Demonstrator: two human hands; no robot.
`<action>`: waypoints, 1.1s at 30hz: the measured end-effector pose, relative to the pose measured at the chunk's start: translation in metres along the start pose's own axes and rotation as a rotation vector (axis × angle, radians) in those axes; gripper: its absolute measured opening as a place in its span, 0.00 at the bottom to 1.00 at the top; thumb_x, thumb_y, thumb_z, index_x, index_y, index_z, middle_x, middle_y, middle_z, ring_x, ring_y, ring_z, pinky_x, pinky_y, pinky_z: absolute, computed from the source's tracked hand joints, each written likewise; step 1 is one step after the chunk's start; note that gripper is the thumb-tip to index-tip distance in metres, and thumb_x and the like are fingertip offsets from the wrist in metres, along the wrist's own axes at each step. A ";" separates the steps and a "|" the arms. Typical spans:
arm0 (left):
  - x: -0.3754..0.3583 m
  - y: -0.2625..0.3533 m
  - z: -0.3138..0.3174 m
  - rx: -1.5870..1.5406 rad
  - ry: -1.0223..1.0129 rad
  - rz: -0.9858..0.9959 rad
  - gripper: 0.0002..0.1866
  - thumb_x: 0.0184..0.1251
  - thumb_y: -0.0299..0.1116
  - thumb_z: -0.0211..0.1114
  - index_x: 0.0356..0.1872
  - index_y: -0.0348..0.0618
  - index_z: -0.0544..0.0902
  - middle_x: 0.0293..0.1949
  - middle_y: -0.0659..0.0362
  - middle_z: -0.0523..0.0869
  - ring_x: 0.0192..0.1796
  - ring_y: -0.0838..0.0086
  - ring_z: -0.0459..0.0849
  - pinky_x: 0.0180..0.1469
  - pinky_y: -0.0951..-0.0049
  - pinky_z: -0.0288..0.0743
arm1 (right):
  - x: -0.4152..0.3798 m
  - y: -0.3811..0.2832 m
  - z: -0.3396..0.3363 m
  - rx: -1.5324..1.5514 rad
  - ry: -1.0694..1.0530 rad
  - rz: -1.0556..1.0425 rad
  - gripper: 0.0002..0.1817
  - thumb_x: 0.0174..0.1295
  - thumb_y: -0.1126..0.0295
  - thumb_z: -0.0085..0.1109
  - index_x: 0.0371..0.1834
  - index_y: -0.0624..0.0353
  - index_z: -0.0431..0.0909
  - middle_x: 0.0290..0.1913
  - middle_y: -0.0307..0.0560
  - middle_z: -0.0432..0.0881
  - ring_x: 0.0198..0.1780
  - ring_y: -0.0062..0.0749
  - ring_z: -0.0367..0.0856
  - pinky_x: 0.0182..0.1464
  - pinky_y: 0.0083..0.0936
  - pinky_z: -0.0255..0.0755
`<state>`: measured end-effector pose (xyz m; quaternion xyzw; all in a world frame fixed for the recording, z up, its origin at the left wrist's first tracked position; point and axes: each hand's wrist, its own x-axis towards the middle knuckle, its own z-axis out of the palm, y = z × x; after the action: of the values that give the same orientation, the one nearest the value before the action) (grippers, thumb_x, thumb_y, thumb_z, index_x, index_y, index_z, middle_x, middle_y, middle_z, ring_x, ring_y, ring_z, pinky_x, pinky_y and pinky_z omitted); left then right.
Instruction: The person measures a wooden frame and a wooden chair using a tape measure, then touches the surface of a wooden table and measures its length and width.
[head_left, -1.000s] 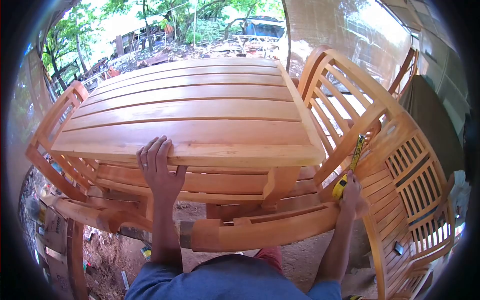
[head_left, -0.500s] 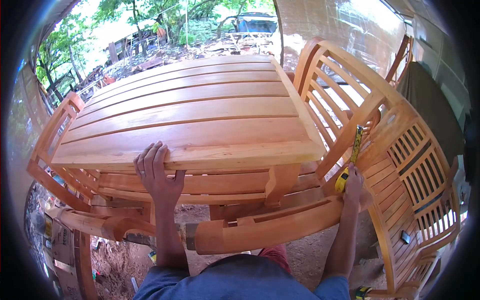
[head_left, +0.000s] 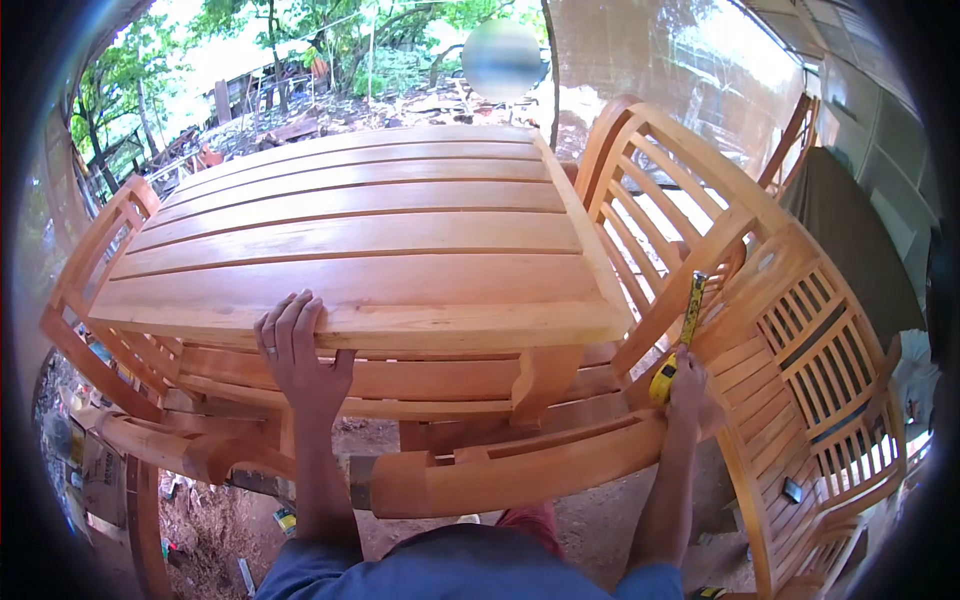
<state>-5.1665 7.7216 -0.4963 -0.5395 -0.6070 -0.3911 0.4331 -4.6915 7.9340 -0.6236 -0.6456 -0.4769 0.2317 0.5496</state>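
A slatted wooden table [head_left: 370, 230] lies in front of me. My left hand [head_left: 305, 350] rests on its near edge, fingers on top and thumb against the front face. Low at the right, my right hand [head_left: 685, 385] is closed round a yellow and black tape measure [head_left: 662, 382], its short length of yellow blade sticking up beyond the fingers. Below that hand runs the curved wooden rail [head_left: 520, 470] of a seat between me and the table.
Wooden chairs stand at the left [head_left: 100, 300] and right [head_left: 680, 200] of the table. A slatted bench [head_left: 760, 410] at the far right holds a phone [head_left: 792, 490]. A cardboard box [head_left: 103, 475] sits low at the left.
The view has shifted slightly, so the table and chairs appear a little lower and further left. Both hands keep their places, the left on the table edge, the right on the tape measure.
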 end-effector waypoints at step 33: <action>0.002 0.003 -0.004 -0.019 -0.008 -0.005 0.29 0.38 0.27 0.69 0.49 0.43 0.76 0.51 0.55 0.79 0.57 0.57 0.76 0.61 0.53 0.65 | -0.012 -0.023 0.000 0.091 -0.089 0.054 0.18 0.67 0.59 0.54 0.36 0.67 0.83 0.31 0.49 0.79 0.35 0.31 0.74 0.41 0.29 0.67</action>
<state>-5.1632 7.7188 -0.4931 -0.5435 -0.6064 -0.3956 0.4247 -4.7051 7.9218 -0.6048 -0.6215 -0.4722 0.2964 0.5503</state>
